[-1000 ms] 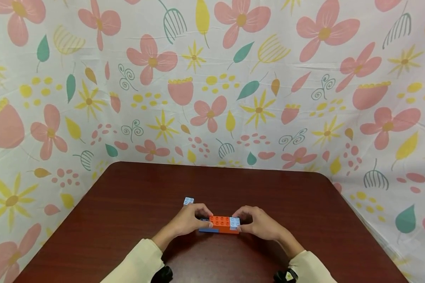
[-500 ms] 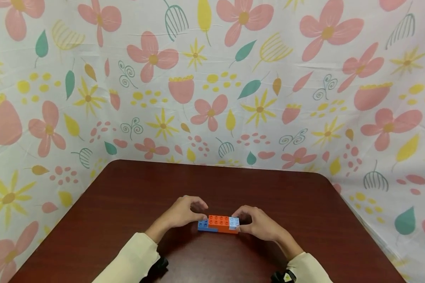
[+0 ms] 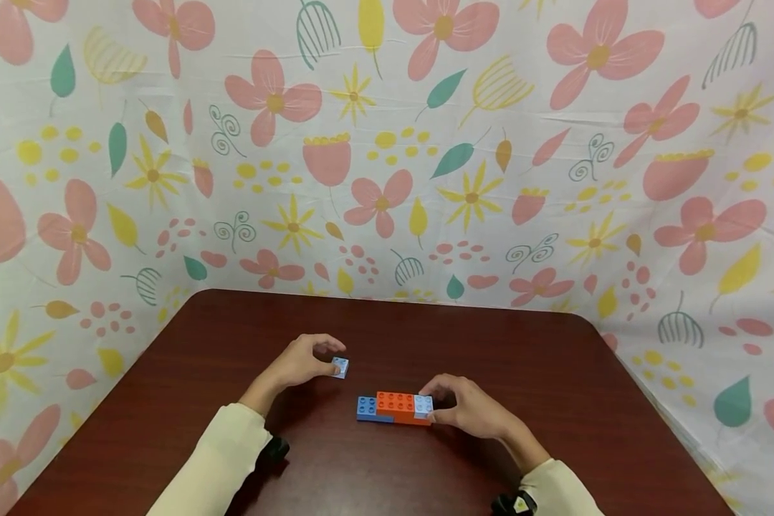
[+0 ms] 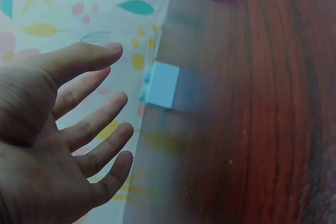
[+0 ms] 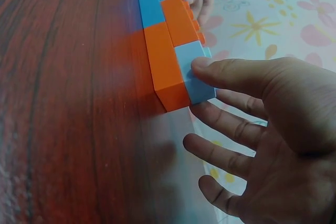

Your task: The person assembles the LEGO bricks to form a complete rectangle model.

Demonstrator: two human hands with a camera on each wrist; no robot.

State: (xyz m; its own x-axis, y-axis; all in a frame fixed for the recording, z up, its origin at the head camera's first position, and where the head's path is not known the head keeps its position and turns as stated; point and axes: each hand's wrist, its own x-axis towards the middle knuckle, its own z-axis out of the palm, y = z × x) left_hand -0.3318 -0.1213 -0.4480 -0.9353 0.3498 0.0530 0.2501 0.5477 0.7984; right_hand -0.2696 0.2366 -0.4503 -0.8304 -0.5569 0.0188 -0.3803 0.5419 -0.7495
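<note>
Near the middle of the table lies a stack of toy building bricks: a blue brick (image 3: 366, 407) and an orange brick (image 5: 160, 56) below, with another orange brick (image 3: 395, 402) and a light blue brick (image 3: 423, 406) on top. My right hand (image 3: 474, 408) pinches the light blue brick at the stack's right end, thumb on its near side and index finger behind. Farther back on the left lies a loose light blue brick (image 4: 164, 85). My left hand (image 3: 299, 362) reaches beside it with fingers spread; the left wrist view shows a gap between fingertips and brick.
The dark reddish-brown table (image 3: 490, 344) has rounded far corners. Behind it and along both sides hangs a white cloth (image 3: 387, 93) printed with flowers and leaves.
My left hand has let go of the stack and moved left and away from me to the loose light blue brick. My right hand has stayed at the stack's right end.
</note>
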